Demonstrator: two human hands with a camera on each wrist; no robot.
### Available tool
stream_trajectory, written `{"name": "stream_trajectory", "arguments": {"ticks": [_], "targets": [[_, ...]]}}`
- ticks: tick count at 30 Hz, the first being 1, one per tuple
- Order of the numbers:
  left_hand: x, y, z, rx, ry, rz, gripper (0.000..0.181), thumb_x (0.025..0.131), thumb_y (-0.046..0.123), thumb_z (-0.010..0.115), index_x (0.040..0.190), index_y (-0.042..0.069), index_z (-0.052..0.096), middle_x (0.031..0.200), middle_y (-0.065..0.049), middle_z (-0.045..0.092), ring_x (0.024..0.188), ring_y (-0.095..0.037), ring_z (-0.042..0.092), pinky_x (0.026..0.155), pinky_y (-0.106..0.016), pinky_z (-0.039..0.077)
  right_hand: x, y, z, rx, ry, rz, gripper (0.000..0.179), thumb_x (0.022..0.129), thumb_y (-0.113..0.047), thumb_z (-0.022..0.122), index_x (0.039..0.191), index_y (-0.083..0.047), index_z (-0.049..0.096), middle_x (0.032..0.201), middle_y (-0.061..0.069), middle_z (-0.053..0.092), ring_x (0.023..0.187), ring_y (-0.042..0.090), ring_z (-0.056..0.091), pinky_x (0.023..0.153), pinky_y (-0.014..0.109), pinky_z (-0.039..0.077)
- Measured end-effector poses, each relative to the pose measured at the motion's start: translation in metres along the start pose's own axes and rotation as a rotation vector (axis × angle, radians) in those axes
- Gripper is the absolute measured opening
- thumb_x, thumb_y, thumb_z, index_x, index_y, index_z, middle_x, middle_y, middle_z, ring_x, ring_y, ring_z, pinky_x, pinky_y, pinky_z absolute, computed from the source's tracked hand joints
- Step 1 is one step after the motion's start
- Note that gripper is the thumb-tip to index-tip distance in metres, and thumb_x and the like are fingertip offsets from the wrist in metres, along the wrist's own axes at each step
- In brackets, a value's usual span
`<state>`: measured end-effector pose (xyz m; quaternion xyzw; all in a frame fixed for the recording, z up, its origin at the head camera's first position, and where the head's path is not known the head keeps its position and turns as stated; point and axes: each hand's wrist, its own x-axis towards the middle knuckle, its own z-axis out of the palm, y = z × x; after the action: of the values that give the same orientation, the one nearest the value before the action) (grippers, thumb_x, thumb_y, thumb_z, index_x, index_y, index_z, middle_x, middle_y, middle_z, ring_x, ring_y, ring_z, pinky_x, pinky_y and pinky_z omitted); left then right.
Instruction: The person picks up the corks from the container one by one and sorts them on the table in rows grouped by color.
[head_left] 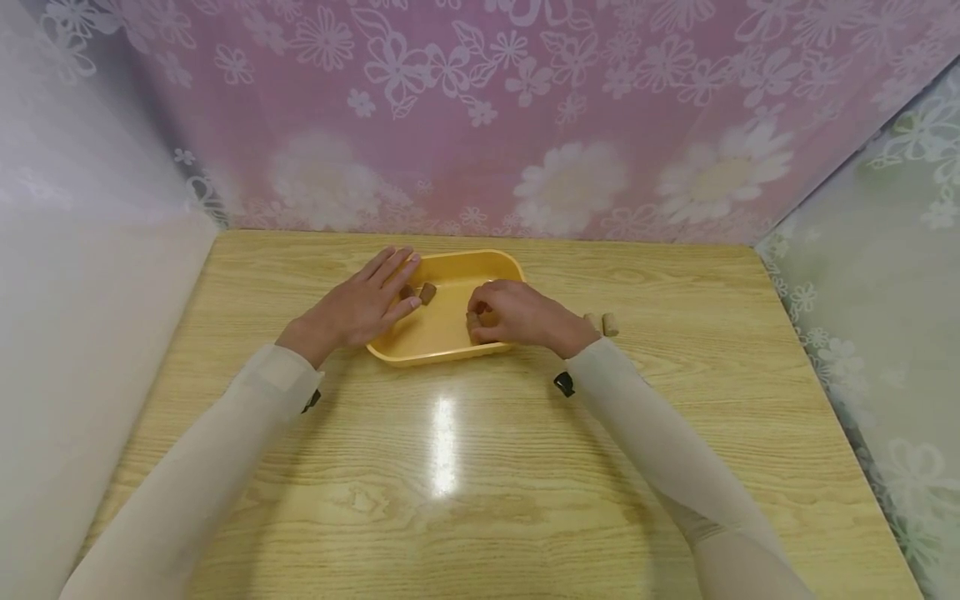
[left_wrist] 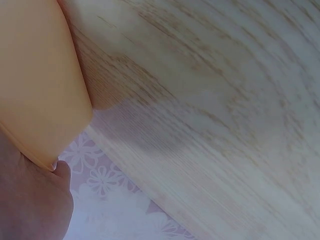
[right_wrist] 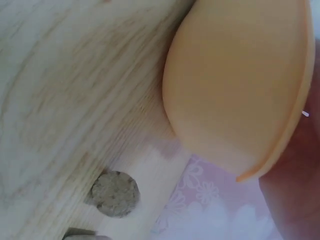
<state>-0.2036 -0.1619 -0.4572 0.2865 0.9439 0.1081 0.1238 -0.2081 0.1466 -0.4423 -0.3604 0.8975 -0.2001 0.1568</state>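
Observation:
A yellow plastic tray stands on the wooden table between the two hands. My left hand lies over its left rim with fingers straight and spread. Two brown corks are in the tray beside that thumb, one partly covered by the hand. Reaching over the right rim, my right hand pinches a cork inside the tray with curled fingers, which hide part of it. The left wrist view has the tray's outer wall beside part of the hand; the right wrist view shows the opposite wall.
Two paler corks sit on the table to the right of the tray, close to the right wrist. The table runs back to a pink flowered curtain, with light-coloured sheets hanging at both sides.

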Motion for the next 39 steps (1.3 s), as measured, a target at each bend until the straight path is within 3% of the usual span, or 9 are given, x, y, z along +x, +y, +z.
{"name": "stream_trajectory", "arguments": {"ticks": [3,16,27,39], "targets": [[0.000,0.000,0.000,0.002,-0.001,0.001,0.079,0.116,0.064,0.020,0.177,0.020,-0.005,0.185,-0.004,-0.009,0.172,-0.032,-0.011,0.139,-0.056,0.013,-0.005,-0.001,-0.004,0.024,0.027,0.014,0.026,0.101,-0.031,0.080,0.121,-0.014,0.077,0.123,0.002,0.075,0.115,0.022,0.069,0.104,0.045,0.058],[0.000,0.000,0.001,0.003,0.003,0.010,0.078,0.117,0.062,0.020,0.177,0.019,-0.003,0.186,-0.005,-0.008,0.172,-0.033,-0.009,0.139,-0.057,0.013,-0.044,-0.001,-0.027,0.021,0.166,0.017,0.033,0.099,-0.032,0.083,0.124,-0.011,0.075,0.122,0.006,0.074,0.114,0.026,0.070,0.105,0.048,0.058],[0.000,0.000,0.000,-0.005,0.006,0.006,0.078,0.117,0.062,0.020,0.177,0.019,-0.003,0.186,-0.005,-0.008,0.172,-0.033,-0.010,0.139,-0.057,0.013,-0.079,0.013,-0.032,0.009,0.252,0.040,0.031,0.100,-0.030,0.083,0.123,-0.011,0.076,0.119,0.006,0.075,0.112,0.033,0.069,0.099,0.050,0.059],[0.000,0.002,0.000,-0.007,0.005,0.005,0.078,0.117,0.062,0.021,0.177,0.019,-0.003,0.186,-0.005,-0.008,0.172,-0.033,-0.009,0.139,-0.056,0.013,-0.108,0.020,-0.033,-0.023,0.279,0.077,0.033,0.099,-0.028,0.084,0.125,-0.009,0.076,0.118,0.010,0.075,0.109,0.032,0.069,0.095,0.052,0.059]]}}
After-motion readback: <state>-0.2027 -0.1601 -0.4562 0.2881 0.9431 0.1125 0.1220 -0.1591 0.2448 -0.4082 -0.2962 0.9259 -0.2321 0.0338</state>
